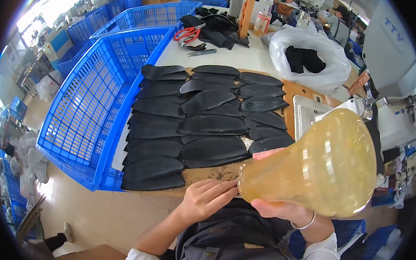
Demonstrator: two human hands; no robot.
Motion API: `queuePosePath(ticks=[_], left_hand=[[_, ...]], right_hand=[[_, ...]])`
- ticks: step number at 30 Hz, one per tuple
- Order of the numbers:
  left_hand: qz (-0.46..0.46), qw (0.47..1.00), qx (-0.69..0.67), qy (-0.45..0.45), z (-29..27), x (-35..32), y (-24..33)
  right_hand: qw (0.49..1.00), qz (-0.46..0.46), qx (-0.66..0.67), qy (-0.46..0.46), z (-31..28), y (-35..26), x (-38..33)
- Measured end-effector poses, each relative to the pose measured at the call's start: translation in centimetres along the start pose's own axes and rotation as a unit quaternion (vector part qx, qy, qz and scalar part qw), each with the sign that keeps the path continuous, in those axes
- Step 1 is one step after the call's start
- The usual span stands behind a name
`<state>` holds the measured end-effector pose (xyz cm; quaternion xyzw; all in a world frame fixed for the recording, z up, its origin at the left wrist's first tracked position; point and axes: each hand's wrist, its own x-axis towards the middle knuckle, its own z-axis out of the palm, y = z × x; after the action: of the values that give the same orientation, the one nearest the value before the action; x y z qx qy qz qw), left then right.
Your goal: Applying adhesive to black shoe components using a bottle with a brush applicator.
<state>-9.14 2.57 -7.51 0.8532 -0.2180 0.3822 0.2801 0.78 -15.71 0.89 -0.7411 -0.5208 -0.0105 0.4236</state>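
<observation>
The right hand (278, 206) gripped a large translucent yellowish bottle (323, 166), wide and rounded at its right end and narrow at the left, near the table's near edge, while the left hand (207, 198) pinched its narrow mouth with closed fingers.

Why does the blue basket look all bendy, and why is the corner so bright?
Head view: the fisheye lens bends straight edges near the rim, so the blue basket curves; daylight washes out the upper left; the yellowish bottle, close to the lens, looms huge and shows glare.
</observation>
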Motion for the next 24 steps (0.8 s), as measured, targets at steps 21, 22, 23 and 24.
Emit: queuePosePath(ticks=[21, 22, 23, 24], left_hand=[[-0.027, 0.999, 0.026, 0.009, 0.5, -0.3, 0.0], [-0.019, 1.000, 0.021, 0.007, 0.6, -0.2, 0.0], [-0.023, 0.999, 0.021, 0.010, 0.7, 0.0, 0.1], [-0.028, 0.999, 0.019, 0.013, 0.7, 0.2, 0.0]], right_hand=[[0.959, 0.108, 0.052, 0.258, -1.9, -1.3, -4.0], [0.976, 0.065, 0.086, 0.190, -1.3, -1.3, -2.7], [0.975, 0.064, 0.085, 0.196, -1.2, -1.6, -1.9], [0.983, 0.072, 0.062, 0.157, -1.2, -2.0, -1.2]])
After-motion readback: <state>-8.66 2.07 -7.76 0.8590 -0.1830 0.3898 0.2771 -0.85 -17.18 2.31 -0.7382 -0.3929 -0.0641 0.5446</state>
